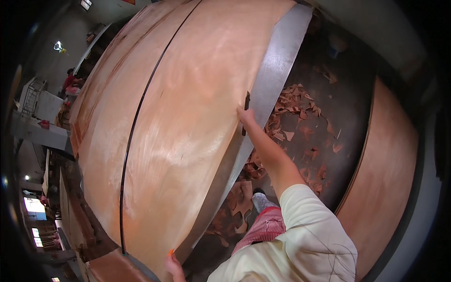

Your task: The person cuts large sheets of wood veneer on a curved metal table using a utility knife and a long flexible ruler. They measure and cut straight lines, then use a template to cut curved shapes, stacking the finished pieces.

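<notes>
right hand (245, 115): closed around a dark bar (247, 99), at the right edge of the veneer sheet (188, 117)
left hand (175, 268): well apart, closed on an orange item (170, 253) at the near end
sheet: already spread over the metal surface (285, 47)
scraps (293, 108): strewn across the floor (350, 127), right
remaining: edge work, seemingly unfinished; amount cannot be told

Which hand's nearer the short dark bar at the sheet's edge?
Right. The right hand grips the short dark bar; the left hand, apart from it, is down by the sheet's lower end, with a small orange item.
</notes>
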Tool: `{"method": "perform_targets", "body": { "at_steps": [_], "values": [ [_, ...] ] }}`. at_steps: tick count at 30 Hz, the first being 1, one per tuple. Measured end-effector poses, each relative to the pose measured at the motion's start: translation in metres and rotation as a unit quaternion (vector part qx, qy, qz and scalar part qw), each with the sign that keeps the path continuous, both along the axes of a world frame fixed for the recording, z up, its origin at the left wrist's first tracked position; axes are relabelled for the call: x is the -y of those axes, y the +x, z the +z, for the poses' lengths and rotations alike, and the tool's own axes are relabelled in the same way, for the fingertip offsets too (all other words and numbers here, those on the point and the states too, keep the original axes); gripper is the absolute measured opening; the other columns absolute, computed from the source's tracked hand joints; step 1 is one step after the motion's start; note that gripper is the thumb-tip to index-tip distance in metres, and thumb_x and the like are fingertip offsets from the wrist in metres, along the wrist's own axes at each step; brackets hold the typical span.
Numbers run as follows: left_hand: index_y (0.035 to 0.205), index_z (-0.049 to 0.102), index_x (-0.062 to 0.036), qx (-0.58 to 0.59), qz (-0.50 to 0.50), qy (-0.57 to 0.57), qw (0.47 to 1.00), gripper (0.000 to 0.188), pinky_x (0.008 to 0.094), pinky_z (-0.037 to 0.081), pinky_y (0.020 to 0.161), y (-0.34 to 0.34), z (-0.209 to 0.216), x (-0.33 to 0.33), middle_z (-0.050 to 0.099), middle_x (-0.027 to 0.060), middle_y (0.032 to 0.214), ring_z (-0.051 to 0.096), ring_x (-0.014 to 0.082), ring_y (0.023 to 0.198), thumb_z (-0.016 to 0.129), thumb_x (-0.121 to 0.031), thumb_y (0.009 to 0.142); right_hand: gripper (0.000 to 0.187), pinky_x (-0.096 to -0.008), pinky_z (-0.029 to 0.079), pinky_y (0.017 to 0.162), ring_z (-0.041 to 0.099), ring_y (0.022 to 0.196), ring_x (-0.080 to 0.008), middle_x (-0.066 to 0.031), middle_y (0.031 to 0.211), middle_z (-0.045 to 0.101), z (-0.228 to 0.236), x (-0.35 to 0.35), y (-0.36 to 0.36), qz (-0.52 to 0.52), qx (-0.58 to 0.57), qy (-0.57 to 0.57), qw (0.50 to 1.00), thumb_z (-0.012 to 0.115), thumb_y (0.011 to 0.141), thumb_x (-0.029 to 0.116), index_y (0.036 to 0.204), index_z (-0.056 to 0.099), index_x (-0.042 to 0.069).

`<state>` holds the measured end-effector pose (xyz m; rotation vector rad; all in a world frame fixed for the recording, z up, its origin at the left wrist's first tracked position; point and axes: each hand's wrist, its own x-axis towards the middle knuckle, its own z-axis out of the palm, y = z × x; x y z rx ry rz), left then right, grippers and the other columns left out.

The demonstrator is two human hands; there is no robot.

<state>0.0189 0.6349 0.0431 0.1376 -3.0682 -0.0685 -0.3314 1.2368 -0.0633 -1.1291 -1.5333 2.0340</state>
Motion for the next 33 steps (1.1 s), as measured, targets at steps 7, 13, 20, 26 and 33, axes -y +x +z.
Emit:
{"method": "perform_targets", "body": {
  "at_steps": [7,13,20,26,33],
  "values": [
    [0.086,0.064,-0.0097,-0.006,0.078,-0.03,0.997,0.014,0.0381,0.045,0.062,0.071,-0.026,0.06,0.059,0.0108,0.075,0.055,0.0296,0.067,0.057,-0.009,0.074,0.026,-0.0289,0.036,0.045,0.05,0.055,-0.0136,-0.0049,0.07,0.055,0.005,0.05,0.121,0.024,-0.008,-0.077,0.997,0.061,0.078,0.024,0.085,0.057,-0.001],
    [0.087,0.063,-0.0107,-0.033,0.016,-0.007,0.999,0.016,0.038,0.045,0.069,0.158,-0.044,0.102,0.06,0.0092,0.078,0.055,0.0278,0.073,0.056,-0.007,0.073,0.029,-0.024,0.035,0.039,0.05,0.05,-0.0129,-0.0067,0.072,0.057,-0.047,0.074,0.275,-0.014,0.022,-0.102,0.994,0.064,0.074,0.025,0.084,0.055,-0.001],
    [0.082,0.062,-0.0114,0.029,-0.079,0.047,0.995,0.013,0.0384,0.043,0.068,0.296,-0.1,0.097,0.059,0.0078,0.074,0.055,0.0263,0.07,0.054,-0.008,0.072,0.019,-0.0251,0.032,0.036,0.046,0.045,-0.0128,-0.007,0.068,0.057,-0.07,0.048,0.444,-0.082,0.088,-0.057,0.991,0.059,0.078,0.019,0.086,0.054,0.003],
    [0.083,0.062,-0.015,0.156,-0.058,0.155,0.974,0.014,0.0409,0.044,0.066,0.358,-0.117,0.044,0.059,0.0086,0.074,0.056,0.0292,0.072,0.057,-0.012,0.071,0.032,-0.0283,0.044,0.046,0.054,0.056,-0.0156,-0.0107,0.093,0.06,-0.088,-0.007,0.516,-0.175,0.187,0.08,0.963,0.059,0.079,0.024,0.099,0.05,0.001],
    [0.095,0.059,-0.0128,0.272,0.029,0.214,0.938,0.027,0.043,0.045,0.07,0.332,-0.138,0.063,0.06,0.0136,0.088,0.057,0.0322,0.082,0.056,-0.03,0.075,0.026,-0.0278,0.045,0.056,0.058,0.074,-0.0151,-0.0101,0.09,0.063,-0.083,0.059,0.509,-0.002,0.177,0.072,0.982,0.044,0.085,0.015,0.106,0.048,0.001]
  ]
}}
